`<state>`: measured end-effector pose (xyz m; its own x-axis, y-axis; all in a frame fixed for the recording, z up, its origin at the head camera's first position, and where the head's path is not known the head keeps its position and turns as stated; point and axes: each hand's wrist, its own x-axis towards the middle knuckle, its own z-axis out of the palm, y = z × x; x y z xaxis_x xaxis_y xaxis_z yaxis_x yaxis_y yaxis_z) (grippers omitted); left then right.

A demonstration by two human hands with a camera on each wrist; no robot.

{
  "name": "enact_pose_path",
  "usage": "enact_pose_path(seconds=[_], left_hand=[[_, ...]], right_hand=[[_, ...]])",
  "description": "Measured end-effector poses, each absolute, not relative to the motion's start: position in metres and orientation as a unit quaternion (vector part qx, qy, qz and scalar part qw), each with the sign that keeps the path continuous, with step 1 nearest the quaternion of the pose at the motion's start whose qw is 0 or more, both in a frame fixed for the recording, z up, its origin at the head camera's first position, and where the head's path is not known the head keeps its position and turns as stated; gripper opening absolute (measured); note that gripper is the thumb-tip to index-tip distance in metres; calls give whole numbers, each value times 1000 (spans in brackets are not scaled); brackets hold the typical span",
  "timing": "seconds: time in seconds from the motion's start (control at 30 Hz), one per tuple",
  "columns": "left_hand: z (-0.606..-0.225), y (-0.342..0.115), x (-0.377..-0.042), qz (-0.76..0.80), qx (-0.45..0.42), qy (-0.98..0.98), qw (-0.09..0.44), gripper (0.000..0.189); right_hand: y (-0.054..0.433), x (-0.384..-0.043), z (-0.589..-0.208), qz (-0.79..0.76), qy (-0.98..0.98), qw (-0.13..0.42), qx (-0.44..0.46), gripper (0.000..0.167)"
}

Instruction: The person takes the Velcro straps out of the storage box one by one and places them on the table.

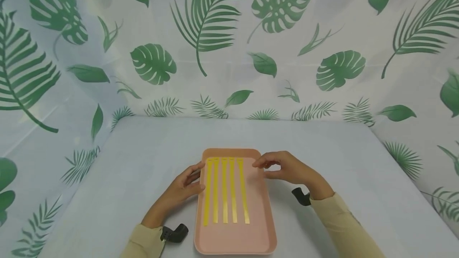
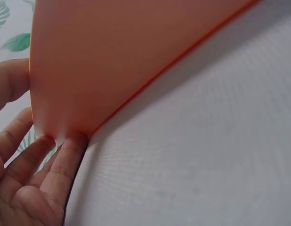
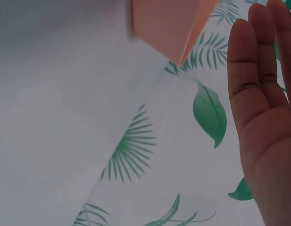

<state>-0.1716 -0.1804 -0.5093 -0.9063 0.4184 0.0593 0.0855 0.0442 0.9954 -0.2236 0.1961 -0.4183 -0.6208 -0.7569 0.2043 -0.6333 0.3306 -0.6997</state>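
Note:
A pink rectangular tray point(image 1: 256, 232) is in the middle of the head view, its long sides running away from me. Inside it lie several narrow yellow strips point(image 1: 224, 194), side by side and lengthwise. My left hand point(image 1: 181, 188) grips the tray's left edge; in the left wrist view its fingertips press against the pink tray wall point(image 2: 112, 56). My right hand point(image 1: 292, 170) is at the far right corner, index fingertip over the rim. The right wrist view has its fingers point(image 3: 244, 61) fairly straight, apart from the visible tray corner point(image 3: 166, 28). Whether that hand touches the tray, I cannot tell.
A white tabletop point(image 1: 143, 146) surrounds the tray. Behind and beside it hangs white cloth point(image 1: 222, 67) printed with green leaves. Black wrist mounts point(image 1: 174, 234) stick out from both sleeves, close to the tabletop.

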Motion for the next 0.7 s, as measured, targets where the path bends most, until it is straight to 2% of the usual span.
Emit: enact_pose_path(seconds=[0.4, 0.7], left_hand=[[-507, -186, -172, 692, 186, 682, 143, 79], [-506, -186, -177, 706, 178, 665, 165, 83]], right_hand=[[156, -254, -408, -418, 761, 200, -454, 22], [123, -268, -402, -417, 750, 246, -450, 26]])
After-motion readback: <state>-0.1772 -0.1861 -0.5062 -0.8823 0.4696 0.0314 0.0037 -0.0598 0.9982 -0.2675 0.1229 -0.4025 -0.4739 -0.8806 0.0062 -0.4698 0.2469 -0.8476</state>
